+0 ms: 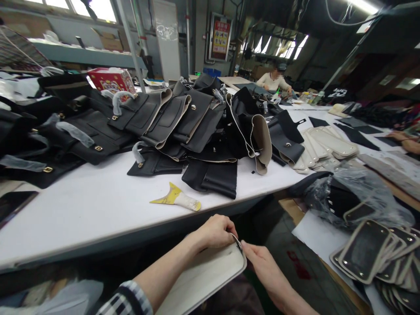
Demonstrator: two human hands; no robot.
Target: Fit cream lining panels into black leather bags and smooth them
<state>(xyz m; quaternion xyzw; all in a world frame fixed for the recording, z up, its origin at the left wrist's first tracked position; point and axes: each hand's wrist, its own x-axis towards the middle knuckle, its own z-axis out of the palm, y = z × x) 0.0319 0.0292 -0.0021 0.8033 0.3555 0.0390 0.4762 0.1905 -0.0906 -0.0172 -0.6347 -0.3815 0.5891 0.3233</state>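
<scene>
An off-white bag panel [210, 273] with a rounded corner lies across my lap below the table edge. At its far corner a thin dark gap shows along the rim. My left hand [216, 232] bends over this rim from above, its fingers closed on the edge. From the right side, my right hand [262, 262] pinches the same rim between thumb and fingers, close to the left fingertips. A yellow-and-white tool [175, 197], flat with a forked end, rests on the table beyond my hands.
Black bag pieces [164, 118] are heaped along the white table [98, 197]. Off-white panels [324, 146] are stacked at the right. Lower right, dark oval-cornered panels with studs [365, 249] pile beside a plastic bag [377, 192]. A person [274, 82] sits at the back; another person's hand [407, 141] appears at right.
</scene>
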